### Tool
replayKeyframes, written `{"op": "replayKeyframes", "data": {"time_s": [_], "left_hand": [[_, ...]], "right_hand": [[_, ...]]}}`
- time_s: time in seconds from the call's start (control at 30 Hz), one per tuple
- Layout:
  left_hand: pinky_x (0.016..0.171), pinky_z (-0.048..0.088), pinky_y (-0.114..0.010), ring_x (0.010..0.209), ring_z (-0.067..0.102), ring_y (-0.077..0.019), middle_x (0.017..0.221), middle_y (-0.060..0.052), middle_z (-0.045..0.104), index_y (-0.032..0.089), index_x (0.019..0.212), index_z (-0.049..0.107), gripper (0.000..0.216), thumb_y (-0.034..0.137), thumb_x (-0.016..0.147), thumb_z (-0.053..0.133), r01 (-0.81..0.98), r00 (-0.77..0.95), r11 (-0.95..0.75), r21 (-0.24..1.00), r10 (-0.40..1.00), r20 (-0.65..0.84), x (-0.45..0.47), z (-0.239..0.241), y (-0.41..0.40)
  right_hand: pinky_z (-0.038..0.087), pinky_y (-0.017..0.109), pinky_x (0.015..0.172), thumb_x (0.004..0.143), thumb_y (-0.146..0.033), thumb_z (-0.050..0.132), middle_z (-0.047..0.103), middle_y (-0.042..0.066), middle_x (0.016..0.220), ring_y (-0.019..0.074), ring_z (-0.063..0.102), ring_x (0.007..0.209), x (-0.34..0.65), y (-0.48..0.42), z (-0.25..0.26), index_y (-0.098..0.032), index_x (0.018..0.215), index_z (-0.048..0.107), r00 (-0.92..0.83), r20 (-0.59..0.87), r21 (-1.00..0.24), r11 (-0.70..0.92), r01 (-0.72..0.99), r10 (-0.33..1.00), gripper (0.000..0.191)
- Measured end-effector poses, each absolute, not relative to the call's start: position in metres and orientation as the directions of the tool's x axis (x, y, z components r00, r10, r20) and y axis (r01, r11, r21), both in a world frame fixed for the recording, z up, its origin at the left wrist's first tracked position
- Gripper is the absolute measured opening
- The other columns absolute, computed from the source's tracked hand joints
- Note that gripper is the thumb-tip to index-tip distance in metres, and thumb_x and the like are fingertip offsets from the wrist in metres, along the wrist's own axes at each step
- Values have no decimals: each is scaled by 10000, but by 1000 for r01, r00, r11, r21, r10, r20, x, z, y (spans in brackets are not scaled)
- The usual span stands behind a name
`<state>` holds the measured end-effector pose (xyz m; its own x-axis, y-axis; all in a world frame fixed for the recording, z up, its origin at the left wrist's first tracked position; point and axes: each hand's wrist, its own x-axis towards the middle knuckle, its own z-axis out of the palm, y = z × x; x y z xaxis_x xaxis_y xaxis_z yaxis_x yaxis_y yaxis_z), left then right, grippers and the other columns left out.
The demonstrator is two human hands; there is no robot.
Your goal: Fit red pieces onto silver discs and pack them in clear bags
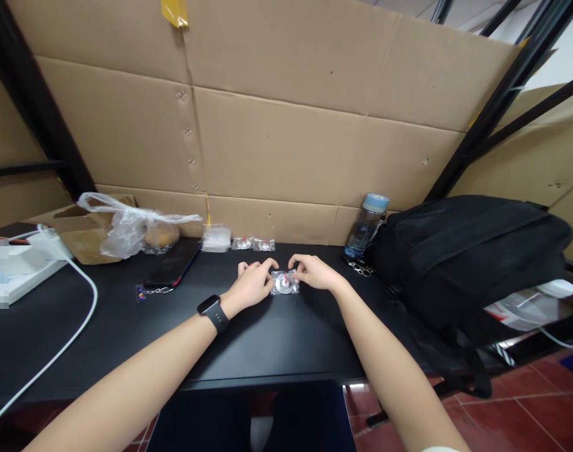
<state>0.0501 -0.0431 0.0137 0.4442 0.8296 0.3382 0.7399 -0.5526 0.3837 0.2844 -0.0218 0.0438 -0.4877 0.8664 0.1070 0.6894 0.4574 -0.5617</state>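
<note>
On the black table (277, 339), just in front of the person, a small clear packet (284, 284) with a round silvery disc and a dot of red inside lies flat between the two hands. The left hand (251, 285), a dark watch (213, 312) on its wrist, pinches the packet's left edge with curled fingertips, and the right hand (317, 272) pinches the right edge the same way, so both hands grasp the one packet while it rests on the tabletop. The work in hand looks like fine fingertip handling of this packet, at its edges or its seal; whether the film is open or closed is too small to tell. Any further handling would seem to call for a steady pinch on thin, slippery film and a light touch, so the disc stays put inside. Farther back, near the cardboard wall (314, 144), two similar packets (243, 243) lie side by side, just beside a stack of clear bags (216, 238). To the left sit a dark phone (171, 267), a keychain (150, 291), a crumpled plastic bag (130, 229) and a white cable (74, 326). To the right stand a water bottle (365, 227) and a black backpack (465, 257), well apart from the hands.
</note>
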Motion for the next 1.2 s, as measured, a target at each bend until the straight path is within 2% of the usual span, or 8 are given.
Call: {"op": "replayKeyframes", "data": {"time_s": [0.2, 0.3, 0.37, 0.57, 0.7, 0.83, 1.0, 1.2], "left_hand": [[851, 232, -419, 990, 552, -263, 807, -20, 719, 284, 932, 694, 101, 296, 893, 602, 752, 513, -609, 253, 781, 357, 47, 24, -49], [870, 245, -440, 1002, 537, -267, 888, -44, 719, 287, 889, 733, 129, 296, 895, 605, 757, 518, -610, 235, 779, 354, 47, 25, -50], [877, 255, -450, 1016, 527, -272, 927, -54, 716, 291, 889, 748, 152, 293, 899, 597, 756, 527, -615, 227, 776, 347, 47, 25, -50], [912, 282, -466, 1058, 510, -289, 973, -75, 695, 297, 928, 760, 187, 316, 917, 574, 732, 558, -639, 234, 761, 331, 47, 21, -48], [932, 311, -458, 1126, 489, -301, 1071, -88, 678, 302, 1090, 725, 230, 325, 922, 569, 700, 611, -683, 209, 724, 319, 43, 19, -44], [971, 312, -464, 1203, 464, -304, 1166, -91, 677, 288, 1189, 666, 283, 305, 929, 554, 685, 633, -699, 206, 711, 306, 42, 19, -42], [998, 305, -477, 1240, 461, -301, 1229, -77, 676, 287, 1172, 664, 270, 301, 925, 556, 662, 652, -716, 219, 695, 303, 42, 23, -45], [1021, 307, -477, 1206, 486, -298, 1175, -66, 695, 280, 1091, 703, 235, 313, 928, 537, 715, 565, -666, 214, 730, 385, 29, 33, -35]], "right_hand": [[408, 221, 641, 820, -199, 694, 724, -25, 722, 140, 651, 656, 282, -23, 41, -223, 1007, 663, -457, 85, -457, 442, 772, 885, 191], [383, 231, 636, 806, -265, 739, 693, -28, 730, 135, 607, 650, 282, -25, 47, -229, 1005, 682, -410, 154, -400, 436, 806, 899, 211], [387, 234, 656, 784, -305, 776, 665, -20, 761, 133, 585, 675, 282, -28, 52, -225, 992, 711, -475, 183, -396, 507, 766, 861, 232], [423, 248, 737, 670, -308, 881, 624, 8, 876, 156, 587, 783, 276, -29, 54, -231, 979, 766, -650, 136, -394, 643, 657, 748, 338], [434, 276, 797, 716, -254, 840, 663, 34, 916, 177, 600, 832, 272, -21, 43, -203, 997, 751, -614, 201, -324, 643, 694, 764, 299], [423, 315, 897, 807, -175, 734, 712, 60, 1064, 202, 605, 958, 270, -11, 35, -226, 1185, 700, -581, 266, -260, 638, 725, 769, 383], [409, 355, 910, 902, -153, 582, 698, 51, 1210, 252, 561, 1063, 265, -7, 34, -301, 1138, 745, -486, 245, -82, 517, 852, 839, 322], [403, 392, 874, 908, -143, 496, 659, 105, 1226, 299, 527, 1086, 256, -2, 28, -275, 1154, 743, -333, 239, 66, 327, 943, 912, 372]]}}
